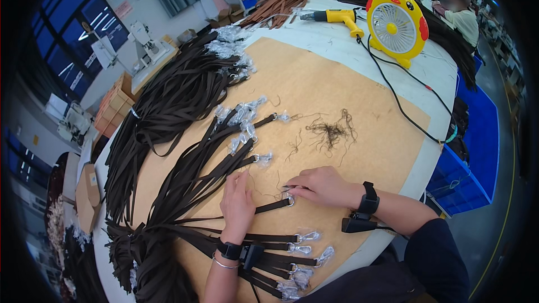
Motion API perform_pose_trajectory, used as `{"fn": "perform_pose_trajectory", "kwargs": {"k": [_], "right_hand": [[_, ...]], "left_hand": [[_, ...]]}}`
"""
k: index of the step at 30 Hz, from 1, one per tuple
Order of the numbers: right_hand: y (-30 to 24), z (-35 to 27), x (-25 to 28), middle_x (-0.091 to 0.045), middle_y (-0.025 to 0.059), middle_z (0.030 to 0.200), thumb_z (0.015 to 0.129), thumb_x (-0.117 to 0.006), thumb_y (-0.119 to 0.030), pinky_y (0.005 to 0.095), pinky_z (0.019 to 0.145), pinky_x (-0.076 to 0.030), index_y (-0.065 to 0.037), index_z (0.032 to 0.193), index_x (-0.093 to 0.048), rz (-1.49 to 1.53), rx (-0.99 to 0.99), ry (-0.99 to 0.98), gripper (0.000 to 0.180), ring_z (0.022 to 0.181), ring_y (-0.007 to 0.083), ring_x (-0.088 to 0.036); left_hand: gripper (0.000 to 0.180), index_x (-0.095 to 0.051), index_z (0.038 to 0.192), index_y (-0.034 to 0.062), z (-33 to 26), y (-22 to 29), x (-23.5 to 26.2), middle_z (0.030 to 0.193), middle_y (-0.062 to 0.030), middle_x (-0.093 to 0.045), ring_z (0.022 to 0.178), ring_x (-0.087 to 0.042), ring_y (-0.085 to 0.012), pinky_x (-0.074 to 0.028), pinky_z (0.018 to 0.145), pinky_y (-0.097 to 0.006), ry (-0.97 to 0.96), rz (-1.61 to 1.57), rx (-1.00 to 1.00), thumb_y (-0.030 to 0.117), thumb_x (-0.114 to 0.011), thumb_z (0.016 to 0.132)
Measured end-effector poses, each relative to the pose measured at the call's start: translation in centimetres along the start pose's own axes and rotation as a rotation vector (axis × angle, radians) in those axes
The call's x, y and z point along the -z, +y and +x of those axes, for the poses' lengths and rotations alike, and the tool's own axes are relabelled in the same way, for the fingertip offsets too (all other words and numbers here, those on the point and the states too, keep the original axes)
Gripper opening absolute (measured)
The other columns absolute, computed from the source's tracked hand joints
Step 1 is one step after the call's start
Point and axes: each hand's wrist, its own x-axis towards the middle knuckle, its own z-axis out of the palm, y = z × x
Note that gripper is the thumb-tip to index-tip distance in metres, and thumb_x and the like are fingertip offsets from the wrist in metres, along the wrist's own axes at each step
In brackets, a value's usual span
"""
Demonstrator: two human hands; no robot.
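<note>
Dark sleeve [438, 258]; right grip [324, 185] pinched on strap end [286, 202].

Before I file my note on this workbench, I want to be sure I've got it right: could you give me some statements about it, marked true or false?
1. The right hand is at the ring end of a black strap. True.
2. The fan is blue. False: it is mainly yellow, with a pale grille.
3. A tangle of dark threads lies on the brown sheet. True.
4. The yellow gun-shaped tool lies to the right of the fan in the picture. False: it lies to the left.
5. The large blue bin stands on the table. False: it is beside the table, on the right.
</note>
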Motion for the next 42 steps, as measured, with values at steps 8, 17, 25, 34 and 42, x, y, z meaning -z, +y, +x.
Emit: {"fn": "perform_pose_trajectory", "kwargs": {"k": [8,17,25,34,42], "right_hand": [[-0.2,0.0,-0.4,-0.066,0.0031,0.079,0.094,-0.062,-0.035,0.0352,0.055,-0.052,-0.016,0.111,-0.072,-0.107,0.143,0.082,0.027,0.066,0.024,-0.067],[-0.6,-0.3,-0.9,-0.066,0.0098,0.08,0.095,-0.06,-0.035,0.0404,0.055,-0.052,-0.01,0.1,-0.063,-0.188,0.208,-0.031,0.026,0.067,0.0288,-0.068],[-1.0,-0.4,-0.5,-0.066,0.0106,0.08,0.094,-0.061,-0.035,0.0403,0.057,-0.053,-0.01,0.094,-0.066,-0.16,0.237,-0.045,0.026,0.068,0.0294,-0.068],[-0.4,0.0,-1.4,-0.066,0.0071,0.08,0.093,-0.062,-0.036,0.0377,0.054,-0.051,-0.013,0.103,-0.071,-0.128,0.166,0.09,0.026,0.064,0.0261,-0.066],[0.6,0.2,-0.9,-0.07,0.0104,0.08,0.088,-0.067,-0.046,0.0432,0.062,-0.051,-0.012,0.105,-0.065,-0.062,-0.024,-0.013,0.038,0.072,0.0317,-0.068]], "left_hand": [[0.033,-0.067,0.113,0.0118,0.0,2.3,2.7,0.095,-0.0066,-0.065,0.075,-0.065,-0.0251,-0.052,0.067,-0.034,-0.394,-0.178,-0.108,0.002,-0.068,0.082],[0.01,-0.061,0.093,0.0072,-0.1,1.7,1.5,0.086,-0.0085,-0.063,0.075,-0.065,-0.0305,-0.052,0.065,-0.037,-0.465,-0.119,-0.268,0.005,-0.067,0.085],[0.009,-0.056,0.094,0.0035,-0.8,1.9,1.1,0.086,-0.0143,-0.06,0.077,-0.063,-0.034,-0.05,0.066,-0.038,-0.322,-0.291,-0.115,0.0,-0.062,0.087],[0.032,-0.059,0.113,0.0068,0.3,1.3,1.1,0.105,-0.0127,-0.057,0.099,-0.059,-0.0328,-0.047,0.085,-0.045,0.159,-0.019,-0.108,-0.006,-0.06,0.083],[0.026,-0.067,0.098,0.0066,-1.7,2.5,3.7,0.101,-0.0114,-0.06,0.096,-0.058,-0.0315,-0.048,0.083,-0.04,-0.377,-0.122,-0.142,0.013,-0.078,0.076]]}}
